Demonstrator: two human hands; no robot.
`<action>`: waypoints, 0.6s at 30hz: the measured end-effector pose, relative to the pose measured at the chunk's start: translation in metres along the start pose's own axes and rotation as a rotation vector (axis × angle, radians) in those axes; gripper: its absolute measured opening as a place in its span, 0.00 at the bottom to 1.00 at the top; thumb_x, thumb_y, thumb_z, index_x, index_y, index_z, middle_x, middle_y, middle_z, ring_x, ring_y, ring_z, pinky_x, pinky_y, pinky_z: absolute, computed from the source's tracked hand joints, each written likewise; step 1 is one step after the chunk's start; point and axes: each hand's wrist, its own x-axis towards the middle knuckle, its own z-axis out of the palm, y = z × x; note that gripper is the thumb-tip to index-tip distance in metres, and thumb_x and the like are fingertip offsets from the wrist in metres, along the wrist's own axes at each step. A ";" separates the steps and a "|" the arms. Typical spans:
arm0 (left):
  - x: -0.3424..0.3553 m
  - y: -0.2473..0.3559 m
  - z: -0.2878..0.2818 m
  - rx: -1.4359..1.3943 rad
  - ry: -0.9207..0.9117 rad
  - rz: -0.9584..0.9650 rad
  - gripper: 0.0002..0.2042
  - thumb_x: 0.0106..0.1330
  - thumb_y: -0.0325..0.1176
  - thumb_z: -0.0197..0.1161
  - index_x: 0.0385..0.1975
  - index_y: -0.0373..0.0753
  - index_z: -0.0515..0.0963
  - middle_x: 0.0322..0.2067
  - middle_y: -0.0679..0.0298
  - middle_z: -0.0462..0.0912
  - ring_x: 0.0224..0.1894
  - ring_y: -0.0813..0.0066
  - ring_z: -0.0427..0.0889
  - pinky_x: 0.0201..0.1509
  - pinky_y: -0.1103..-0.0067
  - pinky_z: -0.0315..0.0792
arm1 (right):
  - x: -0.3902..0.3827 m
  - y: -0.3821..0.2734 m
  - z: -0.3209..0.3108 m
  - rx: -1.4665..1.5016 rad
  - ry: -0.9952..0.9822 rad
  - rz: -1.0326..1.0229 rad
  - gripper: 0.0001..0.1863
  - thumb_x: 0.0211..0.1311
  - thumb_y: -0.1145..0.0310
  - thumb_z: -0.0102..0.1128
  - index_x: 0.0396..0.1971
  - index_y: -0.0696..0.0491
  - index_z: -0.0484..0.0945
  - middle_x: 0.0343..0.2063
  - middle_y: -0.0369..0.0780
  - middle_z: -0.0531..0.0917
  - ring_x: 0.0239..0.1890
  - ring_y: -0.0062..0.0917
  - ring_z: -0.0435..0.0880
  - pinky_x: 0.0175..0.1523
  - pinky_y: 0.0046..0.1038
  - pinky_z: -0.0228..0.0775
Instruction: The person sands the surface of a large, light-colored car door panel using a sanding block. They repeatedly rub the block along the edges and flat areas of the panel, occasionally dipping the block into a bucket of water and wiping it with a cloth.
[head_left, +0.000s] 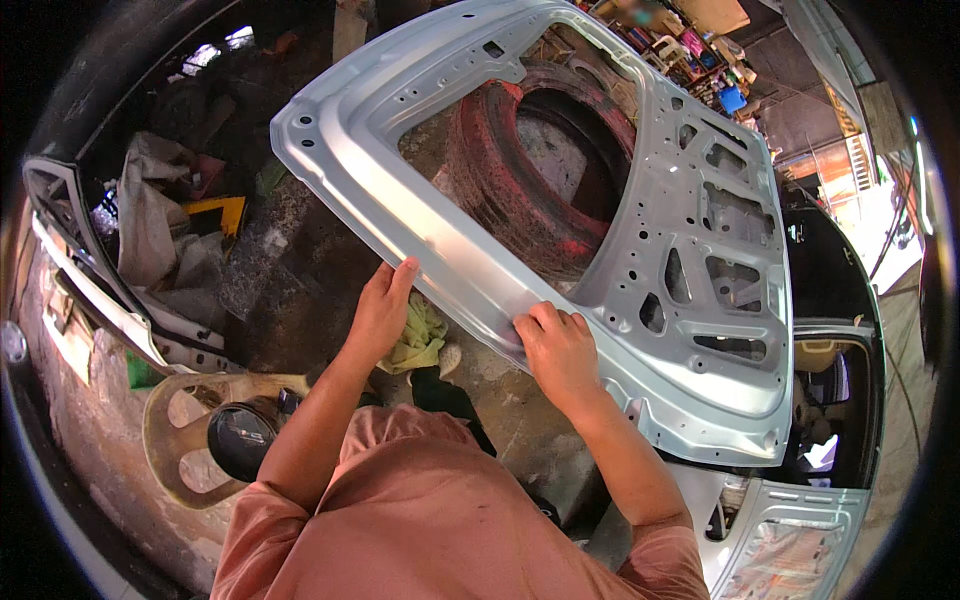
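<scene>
A silver-grey car tailgate (455,245), bare metal or primer, with a large window opening and several cut-out holes, lies tilted before me. My left hand (385,305) holds its near edge, thumb along the rim and the other fingers partly hidden. Further right, my right hand (558,350) has its fingers curled over the lower bar of the window frame. Through the window opening shows a worn tyre (480,175) smeared with red, beneath the tailgate. A yellow-green cloth (422,340) lies on the floor just below my left hand.
At my left stands a beige plastic seat (163,425) with a black round lid (243,442) by it. Beyond are a white car panel (110,305) and grey sheeting (150,200). A car door (850,520) is at lower right; cluttered shelves (705,60) stand far right.
</scene>
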 end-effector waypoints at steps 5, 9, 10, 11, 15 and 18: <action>-0.003 0.000 0.010 0.074 0.103 0.110 0.25 0.84 0.46 0.51 0.63 0.28 0.75 0.54 0.49 0.85 0.60 0.60 0.81 0.67 0.69 0.70 | -0.015 0.012 -0.004 -0.017 0.011 -0.049 0.04 0.63 0.70 0.63 0.37 0.49 0.80 0.34 0.36 0.77 0.39 0.31 0.83 0.48 0.37 0.70; -0.002 -0.004 0.008 0.191 0.122 0.089 0.23 0.84 0.45 0.50 0.63 0.30 0.75 0.55 0.44 0.85 0.61 0.54 0.82 0.66 0.67 0.71 | 0.033 -0.001 0.007 -0.004 0.079 -0.123 0.04 0.63 0.69 0.62 0.37 0.50 0.80 0.35 0.35 0.77 0.40 0.30 0.83 0.48 0.36 0.70; 0.000 -0.008 0.008 0.169 0.116 0.106 0.23 0.84 0.45 0.50 0.63 0.31 0.75 0.55 0.43 0.85 0.61 0.52 0.83 0.65 0.67 0.72 | 0.055 -0.007 0.012 0.006 0.108 -0.144 0.04 0.63 0.69 0.62 0.37 0.50 0.80 0.35 0.35 0.77 0.40 0.30 0.83 0.48 0.36 0.70; 0.000 -0.009 0.007 0.144 0.106 0.121 0.23 0.84 0.46 0.50 0.63 0.31 0.76 0.55 0.42 0.85 0.61 0.51 0.83 0.65 0.66 0.72 | 0.071 -0.013 0.015 0.013 0.134 -0.164 0.04 0.63 0.69 0.61 0.37 0.50 0.80 0.35 0.35 0.77 0.40 0.30 0.83 0.48 0.36 0.69; 0.001 -0.006 0.002 0.204 0.103 0.082 0.23 0.84 0.46 0.51 0.62 0.30 0.76 0.54 0.41 0.85 0.61 0.47 0.83 0.64 0.66 0.73 | 0.092 -0.019 0.013 -0.003 0.103 -0.207 0.04 0.63 0.69 0.61 0.36 0.49 0.79 0.35 0.35 0.77 0.40 0.29 0.83 0.50 0.36 0.69; -0.004 -0.003 0.002 0.210 0.113 0.059 0.24 0.83 0.46 0.51 0.61 0.29 0.76 0.53 0.39 0.85 0.60 0.43 0.83 0.63 0.64 0.73 | 0.037 0.007 0.011 -0.003 0.102 -0.239 0.03 0.63 0.68 0.61 0.36 0.49 0.79 0.35 0.34 0.76 0.39 0.28 0.82 0.50 0.36 0.68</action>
